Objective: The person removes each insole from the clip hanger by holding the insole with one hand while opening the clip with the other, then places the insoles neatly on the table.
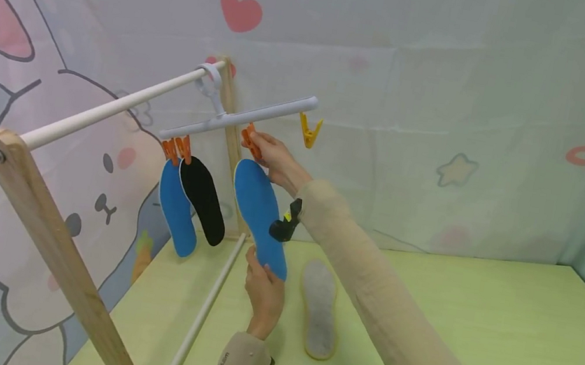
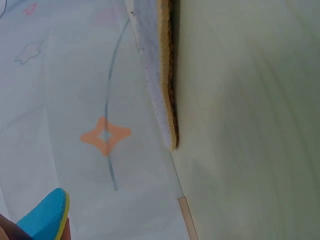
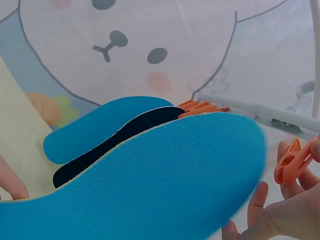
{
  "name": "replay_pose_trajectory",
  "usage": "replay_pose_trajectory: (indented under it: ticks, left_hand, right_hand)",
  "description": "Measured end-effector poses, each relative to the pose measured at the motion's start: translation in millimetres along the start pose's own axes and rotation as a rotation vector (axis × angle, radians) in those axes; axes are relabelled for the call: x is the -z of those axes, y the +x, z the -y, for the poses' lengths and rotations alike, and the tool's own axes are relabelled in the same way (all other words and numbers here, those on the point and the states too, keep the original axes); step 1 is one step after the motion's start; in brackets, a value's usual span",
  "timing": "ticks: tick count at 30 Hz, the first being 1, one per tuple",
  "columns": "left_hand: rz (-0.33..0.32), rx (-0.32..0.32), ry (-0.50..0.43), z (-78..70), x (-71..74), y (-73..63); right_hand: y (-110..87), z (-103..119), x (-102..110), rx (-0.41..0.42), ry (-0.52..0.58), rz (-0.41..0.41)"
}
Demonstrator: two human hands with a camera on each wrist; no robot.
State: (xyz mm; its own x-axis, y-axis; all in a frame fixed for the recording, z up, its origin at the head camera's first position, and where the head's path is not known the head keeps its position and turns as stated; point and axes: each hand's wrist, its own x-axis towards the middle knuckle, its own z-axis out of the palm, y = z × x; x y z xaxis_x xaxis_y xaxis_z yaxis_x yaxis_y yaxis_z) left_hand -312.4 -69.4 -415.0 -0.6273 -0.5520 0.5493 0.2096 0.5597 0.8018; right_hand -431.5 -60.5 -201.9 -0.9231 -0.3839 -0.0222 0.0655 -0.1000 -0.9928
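green tabletop [image 1: 454, 326]; left hand [image 1: 265, 294] pinches blue insole [image 1: 257, 202], right hand [image 1: 280, 160] clip [image 1: 251, 142]

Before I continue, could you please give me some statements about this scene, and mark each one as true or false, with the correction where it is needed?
1. The left hand holds the lower end of a blue insole. True.
2. The yellow clip grips an insole. False: the yellow clip on the hanger holds nothing.
3. The right hand pinches an orange clip. True.
4. The grey insole hangs from the hanger. False: the grey insole lies on the pale green surface.
5. A black insole hangs beside a second blue insole. True.
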Motion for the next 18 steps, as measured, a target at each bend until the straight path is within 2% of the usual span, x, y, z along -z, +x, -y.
replay_pose_trajectory:
  ticks: [4,18]
  left_hand:
    - [-0.011,0.016,-0.009,0.5,0.1,0.2]
    - [0.020,0.038,-0.020,-0.2,1.2,-0.1]
  right_hand:
    - [-1.1,-0.2,0.6,-0.036,-0.009,0.006]
    - [0.0,-3.0,0.3,-0.054,-0.019,-0.011]
